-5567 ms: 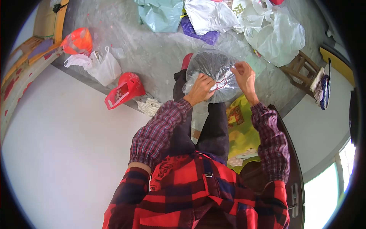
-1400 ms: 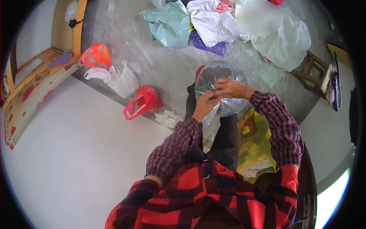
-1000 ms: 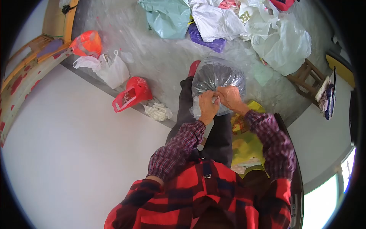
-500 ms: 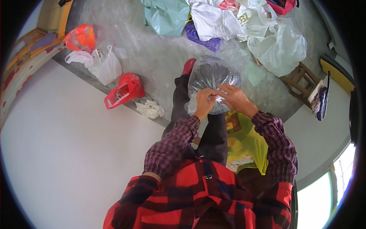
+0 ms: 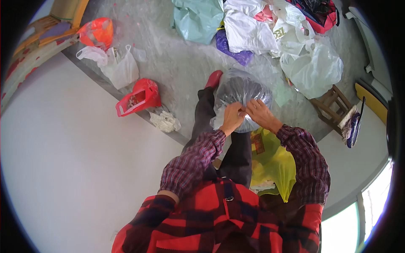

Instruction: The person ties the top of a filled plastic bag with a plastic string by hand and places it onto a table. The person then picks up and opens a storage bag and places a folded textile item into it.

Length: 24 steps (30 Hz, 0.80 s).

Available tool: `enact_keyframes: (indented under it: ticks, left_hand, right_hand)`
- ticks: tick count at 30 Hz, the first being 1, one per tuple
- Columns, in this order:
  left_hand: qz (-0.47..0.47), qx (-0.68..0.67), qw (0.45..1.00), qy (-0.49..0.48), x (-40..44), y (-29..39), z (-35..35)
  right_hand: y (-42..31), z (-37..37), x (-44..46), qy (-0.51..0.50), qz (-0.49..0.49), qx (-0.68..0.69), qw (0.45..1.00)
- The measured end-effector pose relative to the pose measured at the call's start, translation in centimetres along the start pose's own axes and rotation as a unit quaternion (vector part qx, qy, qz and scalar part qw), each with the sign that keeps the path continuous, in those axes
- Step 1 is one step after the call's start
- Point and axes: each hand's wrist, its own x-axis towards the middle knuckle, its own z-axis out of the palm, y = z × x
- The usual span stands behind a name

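Moved right hand in beside left hand since the earliest frame, with forearms angled inward. Pinched clear plastic bag left-handed, just beside red shoe; couldn't tell right hand's grip. Saw teal bag cut off above.

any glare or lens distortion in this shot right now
Head view: round wide-lens look, black corners, bowed lines near the edges; head view: bright opening at lower right blown out to white; head view: glossy highlights on the clear plastic bag.
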Motion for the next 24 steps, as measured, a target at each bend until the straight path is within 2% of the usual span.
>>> enact_keyframes:
  ticks: [2,3,5,9,11,12,14,15,17,20,23,24]
  left_hand:
    - [-0.002,-0.008,1.000,-0.007,-0.2,0.3,-0.1]
    - [0.015,0.012,1.000,-0.016,-0.3,0.3,-0.2]
    - [0.030,0.029,0.999,-0.024,-0.7,0.4,-0.3]
    - [0.062,0.106,0.992,-0.014,-1.3,1.0,-0.4]
    - [0.062,0.132,0.989,0.003,-1.5,1.0,-0.6]
    - [0.064,0.105,0.992,0.013,-1.5,0.8,-0.5]
    - [0.063,0.077,0.995,0.025,-1.6,0.4,-0.4]
    - [0.064,0.066,0.995,0.031,-1.5,0.1,-0.3]
    - [0.063,0.055,0.996,0.037,-1.4,-0.4,0.1]
    - [0.054,0.039,0.996,0.062,-1.7,-1.2,1.4]
    - [0.093,-0.035,0.990,0.100,-1.3,-1.8,1.8]
    - [0.038,0.009,0.995,0.091,-1.3,-2.1,2.3]
  right_hand:
    - [-0.2,1.0,-0.6,-0.092,0.081,0.136,0.983]
    - [-0.2,0.8,-0.4,-0.098,0.082,0.138,0.982]
    - [0.0,0.5,0.2,-0.109,0.188,0.283,0.934]
    - [0.5,0.5,0.4,-0.080,0.223,0.352,0.906]
    - [0.5,0.8,0.5,-0.147,0.370,0.483,0.780]
    - [0.4,0.8,0.4,-0.148,0.369,0.483,0.780]
    - [0.1,0.6,-0.1,-0.031,0.449,0.477,0.755]
    - [-0.2,0.5,-0.3,-0.032,0.449,0.477,0.755]
    - [-0.6,0.4,-0.6,0.031,0.451,0.314,0.835]
    - [-1.5,-0.5,0.3,0.013,0.458,0.280,0.843]
    - [-1.6,1.5,0.3,0.064,0.452,0.279,0.845]
    - [-2.0,1.3,0.5,0.069,0.449,0.279,0.846]
